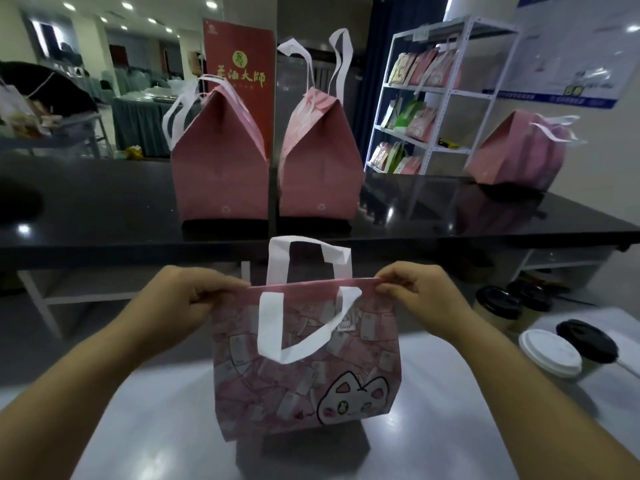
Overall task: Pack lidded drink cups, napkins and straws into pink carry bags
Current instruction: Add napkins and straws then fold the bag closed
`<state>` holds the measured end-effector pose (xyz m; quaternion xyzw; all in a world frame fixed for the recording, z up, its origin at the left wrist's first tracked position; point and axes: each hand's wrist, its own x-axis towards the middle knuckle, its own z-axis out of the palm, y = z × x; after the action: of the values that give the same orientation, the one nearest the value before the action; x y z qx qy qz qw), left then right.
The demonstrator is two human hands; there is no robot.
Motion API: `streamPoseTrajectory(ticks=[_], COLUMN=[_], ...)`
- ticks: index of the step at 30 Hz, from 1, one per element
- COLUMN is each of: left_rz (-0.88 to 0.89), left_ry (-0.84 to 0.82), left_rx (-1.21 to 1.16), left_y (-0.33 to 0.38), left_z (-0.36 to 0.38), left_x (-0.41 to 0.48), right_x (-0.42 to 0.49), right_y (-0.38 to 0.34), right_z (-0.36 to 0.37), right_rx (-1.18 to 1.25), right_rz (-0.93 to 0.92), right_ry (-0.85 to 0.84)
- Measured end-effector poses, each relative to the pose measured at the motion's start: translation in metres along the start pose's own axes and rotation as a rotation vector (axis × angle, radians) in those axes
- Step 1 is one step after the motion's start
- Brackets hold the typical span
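Front row, left to right

1. Left hand (180, 299): forearm comes up from the lower left corner. Fingers are curled, with the thumb pinching the left top corner of the bag's rim, apparently to hold the mouth taut and level.
2. Pink carry bag (304, 382): cat print, upright on the grey table (145, 427) at centre foreground. The mouth is drawn flat between the two hands. The near white handle (273, 327) droops over the front face and the far one stands up. Contents are hidden, so I cannot tell whether it is being shut after filling or is about to be opened.
3. Right hand (419, 296): mirrors the left. The forearm comes up from the lower right, and the curled fingers pinch the right top corner of the rim.
4. Lidded cups: white-lidded cup (549, 353) just beside a black-lidded cup (585, 341), with more black lids behind. They stand at the table's right edge, probably staged near the right hand for loading.
5. Napkins, straws: none made out.

Back row, left to right

6. Black counter (104, 209): two closed pink bags (221, 168) stand side by side. A third bag (519, 154) sits well apart to the right. All are likely finished and set aside
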<state>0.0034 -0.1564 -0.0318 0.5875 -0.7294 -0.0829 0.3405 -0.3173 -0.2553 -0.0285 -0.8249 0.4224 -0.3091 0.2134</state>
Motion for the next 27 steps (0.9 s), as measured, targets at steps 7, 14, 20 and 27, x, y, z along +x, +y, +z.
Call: streamPoseTrajectory(ticks=[7,14,20,27], left_rz=[0.239,0.361,0.436,0.290], left_ry=[0.297,0.519,0.487,0.309], left_rx=[-0.028,-0.013,0.000,-0.090], left_y=[0.051,0.139,0.205,0.231], left_z=[0.013,0.052,0.092,0.138], left_x=[0.063,0.136,0.188,0.232], right_x=[0.007,0.018,0.034,0.073], right_y=[0.014,0.037,0.050,0.063], right_z=[-0.086,-0.199,-0.266,-0.281], right_rx=[0.035,-0.059,-0.053,-0.208], right_rz=[-0.128,-0.261,-0.289,-0.301], right_ry=[0.270,0.575,0.782,0.905])
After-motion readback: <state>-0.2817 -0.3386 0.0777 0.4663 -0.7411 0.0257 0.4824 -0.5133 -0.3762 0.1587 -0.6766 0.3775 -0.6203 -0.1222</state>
